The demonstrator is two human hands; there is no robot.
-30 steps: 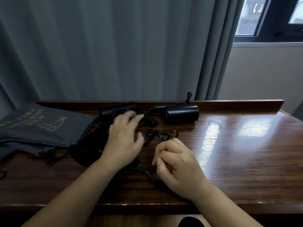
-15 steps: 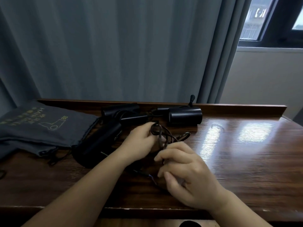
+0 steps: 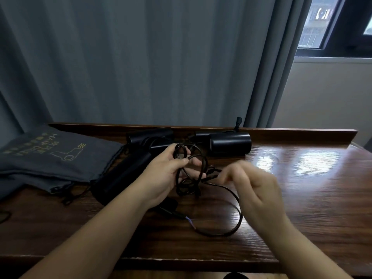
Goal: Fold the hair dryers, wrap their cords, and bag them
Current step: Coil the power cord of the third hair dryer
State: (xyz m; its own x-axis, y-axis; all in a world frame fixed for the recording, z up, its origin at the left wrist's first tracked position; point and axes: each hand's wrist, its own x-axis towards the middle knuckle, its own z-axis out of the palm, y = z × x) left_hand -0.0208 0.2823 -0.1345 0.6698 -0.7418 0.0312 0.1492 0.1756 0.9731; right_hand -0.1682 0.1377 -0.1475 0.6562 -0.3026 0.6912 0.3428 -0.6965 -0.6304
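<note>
Head view looks down on a dark wooden table set against grey curtains. At the middle, just above the tabletop, the left hand has its fingers and thumb curled round a tangled bundle of black cord, several loops of which stand up between thumb and fingers and hang below the palm. From that bundle one strand runs right to the right hand, which is blurred; its fingertips look drawn together at the strand, though whether they truly pinch it cannot be told. A long loop of the same cord sags from there onto the table near the front edge, curving back left under the left wrist. Just left of the left hand, touching the table, lies a black hair dryer, its body slanting from near left to far right. A second black hair dryer lies on its side at the far edge, right of the left hand and well apart from the right one. Further left, a grey drawstring bag printed with a dryer outline lies flat.
</note>
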